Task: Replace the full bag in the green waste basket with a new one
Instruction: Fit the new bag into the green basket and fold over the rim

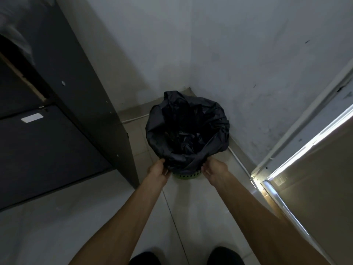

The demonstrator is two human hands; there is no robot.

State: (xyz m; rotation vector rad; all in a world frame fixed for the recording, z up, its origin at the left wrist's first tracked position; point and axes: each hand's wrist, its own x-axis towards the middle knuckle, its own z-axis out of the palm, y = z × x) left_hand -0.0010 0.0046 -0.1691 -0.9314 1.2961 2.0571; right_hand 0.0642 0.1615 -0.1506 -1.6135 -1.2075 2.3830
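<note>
We look down on a black bag point(188, 129) folded over the rim of the green waste basket point(186, 175) in a tiled corner. Our left hand point(159, 170) and right hand point(214, 168) pinch the bag's near edge at either side. A dark cabinet point(76, 92) stands to the left.

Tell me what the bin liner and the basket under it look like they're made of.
Bag: thin black plastic film by the look, crinkled with a faint sheen. Green waste basket: probably moulded plastic, matte green with rows of small holes; only a sliver shows.
</note>
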